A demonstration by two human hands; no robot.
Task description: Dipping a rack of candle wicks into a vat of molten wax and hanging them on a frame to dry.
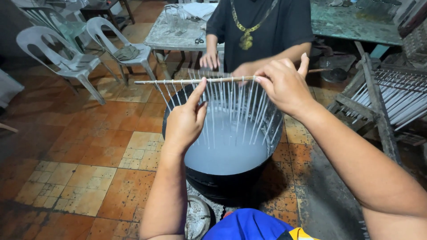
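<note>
A thin wooden stick (178,82) lies level above a black pot (231,184) of pale liquid wax (227,151). Several thin white wax-coated strings (231,104) hang from the stick toward the wax. My left hand (186,122) reaches up with its forefinger touching the stick near the middle. My right hand (283,84) pinches the stick at its right end, thumb raised. Across the pot another person in a black shirt (271,26) holds a second stick (209,71) with more strings behind mine.
A wooden rack (378,95) with rows of hanging white candles stands at the right. Grey plastic chairs (66,58) sit at the left on the orange tiled floor (89,146). A worn table (173,38) with scissors and glass jars is behind the other person.
</note>
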